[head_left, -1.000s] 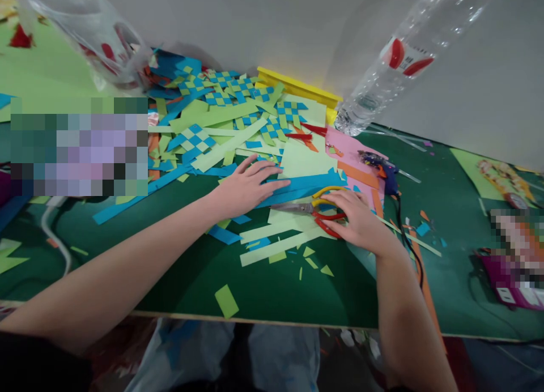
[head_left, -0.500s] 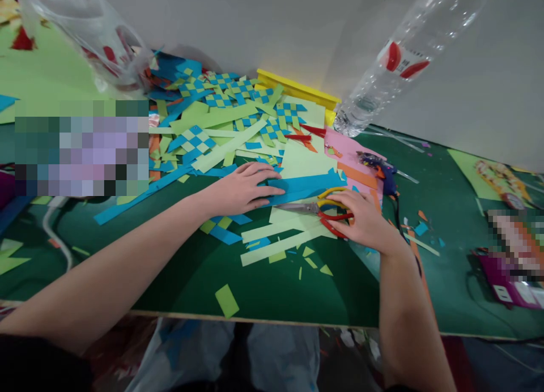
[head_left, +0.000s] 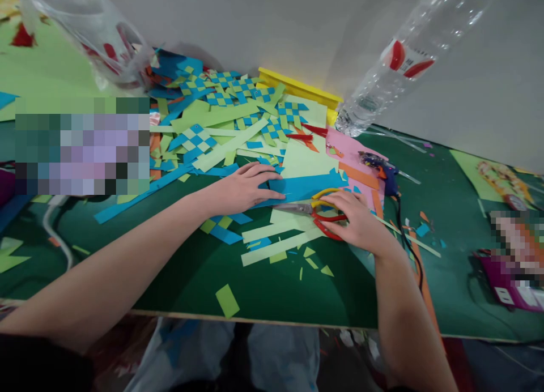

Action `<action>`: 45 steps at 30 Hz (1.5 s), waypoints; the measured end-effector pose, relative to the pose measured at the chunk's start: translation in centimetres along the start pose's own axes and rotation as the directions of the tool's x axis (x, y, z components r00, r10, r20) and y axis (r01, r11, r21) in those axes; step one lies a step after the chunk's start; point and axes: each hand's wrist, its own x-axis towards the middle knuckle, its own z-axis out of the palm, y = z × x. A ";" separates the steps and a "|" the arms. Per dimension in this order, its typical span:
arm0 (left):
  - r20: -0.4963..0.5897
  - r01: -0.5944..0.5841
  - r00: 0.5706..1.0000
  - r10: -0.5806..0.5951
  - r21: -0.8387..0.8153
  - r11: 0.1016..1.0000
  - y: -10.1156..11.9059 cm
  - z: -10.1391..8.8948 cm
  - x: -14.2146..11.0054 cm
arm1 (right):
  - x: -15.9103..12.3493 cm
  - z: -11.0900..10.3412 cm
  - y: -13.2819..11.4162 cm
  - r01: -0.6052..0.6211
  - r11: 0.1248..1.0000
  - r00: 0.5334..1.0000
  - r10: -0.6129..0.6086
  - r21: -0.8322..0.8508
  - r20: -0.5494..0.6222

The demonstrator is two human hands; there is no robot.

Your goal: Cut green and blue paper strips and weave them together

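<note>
My left hand lies with its fingers spread over the left end of a blue paper strip, pressing it onto the table. In my right hand is a pair of scissors with yellow and red handles. The fingers go through the handle loops, and the handles stand apart. Its blades point left along the near edge of the blue strip, towards my left fingertips. Whether paper is between the blades, I cannot tell. Pale green paper strips lie just below the blades.
Behind my hands are woven blue-and-green paper pieces in a heap. A plastic bottle leans by the wall, near a yellow tray. To the right lies a blue glue gun with its black cord. Paper scraps dot the green table.
My right hand and the scissors have shifted slightly left, so the blades reach closer to my left hand. The left hand has barely moved and stays on the blue strip.
</note>
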 end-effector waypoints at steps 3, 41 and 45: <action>0.003 -0.001 1.000 0.001 0.000 1.000 0.0 0.0 0.0 | 0.0 0.0 0.0 -0.001 1.000 1.000 0.001 0.007 0.008; -0.044 0.001 0.999 -0.005 -0.084 0.997 -0.1 0.2 -0.2 | 0.8 0.7 -2.2 0.007 0.999 0.999 -0.008 0.041 0.035; -0.038 0.003 0.999 -0.005 -0.055 0.998 0.0 0.2 -0.2 | 1.2 0.8 -2.6 0.020 0.999 0.999 -0.022 0.046 0.041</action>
